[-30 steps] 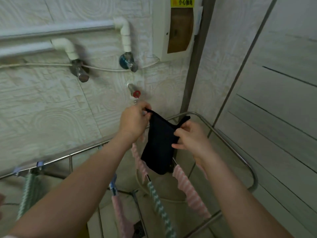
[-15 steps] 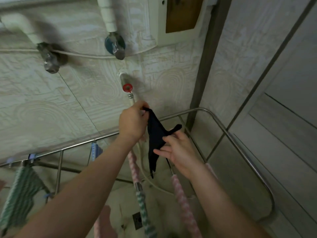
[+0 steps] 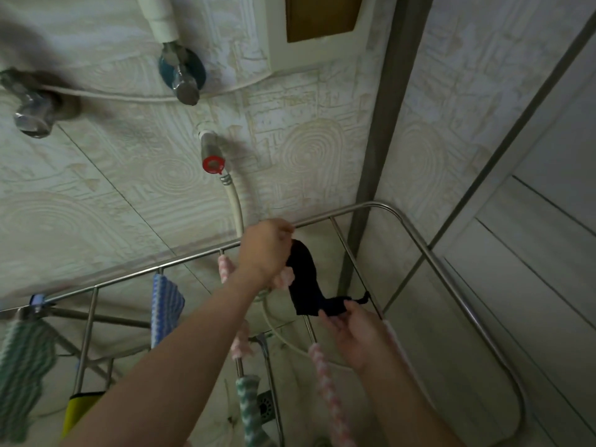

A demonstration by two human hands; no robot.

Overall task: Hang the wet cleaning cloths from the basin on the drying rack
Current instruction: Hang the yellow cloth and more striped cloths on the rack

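A: Head view: what do the hands hold?

B: The left hand [image 3: 266, 250] is clenched on the top end of a dark cloth [image 3: 304, 280], just beside the far rail of the rack [image 3: 416, 233]. The right hand [image 3: 358, 330] pinches the cloth's lower end between thumb and fingers [image 3: 332, 321], lower and nearer the camera.

A: So where does the cloth lie?

B: It is stretched between the two hands, over the rack's inner bars. Whether it touches a bar, I cannot tell.

A: Anything else on the rack?

B: A blue striped cloth [image 3: 166, 304] hangs from the far rail to the left. A green striped one [image 3: 21, 372] hangs at the far left edge. Pink checked cloths [image 3: 329, 391] lie draped along the bars below the hands, and another green one [image 3: 250, 404] is draped on a bar beside them. Something yellow [image 3: 77, 411] shows low on the left.

A: Any writing or labels?

B: None I can read. The wall box [image 3: 290, 30] at the top has a brown panel, cut off by the edge. A tap [image 3: 211, 156] with a red ring sits on the wall, a white hose [image 3: 237, 208] running down from it behind the left hand. Two more valves [image 3: 182, 79] stick out higher up.
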